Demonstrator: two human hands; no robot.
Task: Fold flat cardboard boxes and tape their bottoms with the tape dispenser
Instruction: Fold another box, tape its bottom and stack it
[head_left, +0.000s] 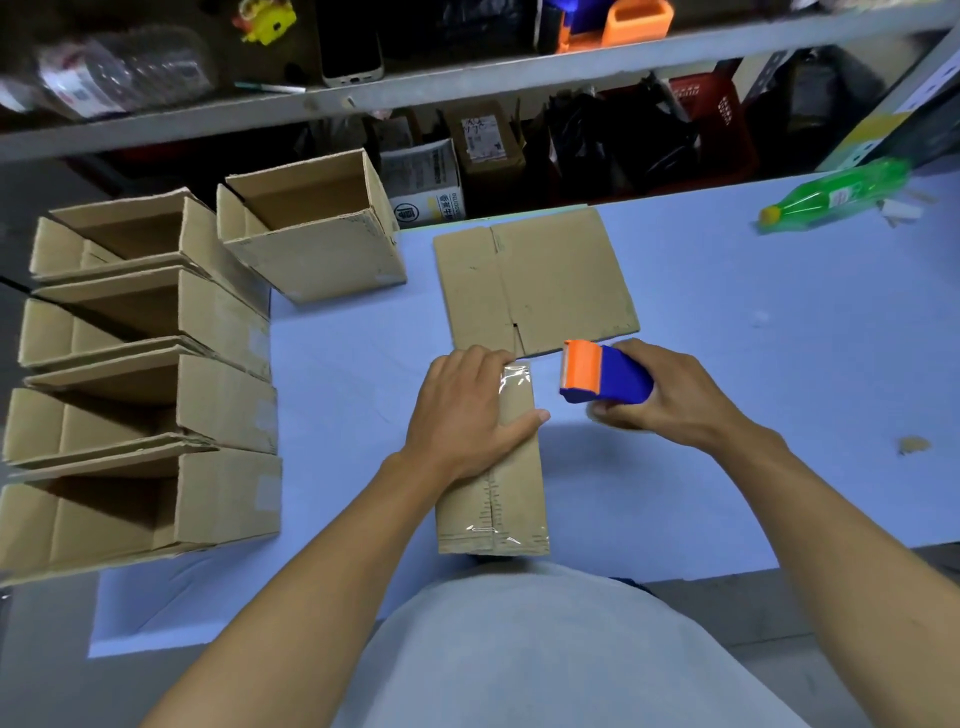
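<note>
Stood a folded box (511, 467) bottom-up near the front edge of the blue table (727, 364), with clear tape (514, 379) along its seam. Pressed down on that box with the left hand (467, 410), fingers straight and spread flat over the taped top. Gripped the blue and orange tape dispenser (602, 374) in the right hand (670, 395), fingers curled round it, just right of the box and apart from it. Lay a flat cardboard sheet (535, 286) just behind the box. Stood five open finished boxes (156, 364) at the left side. Lay a green bottle (836, 195) far to the right.
</note>
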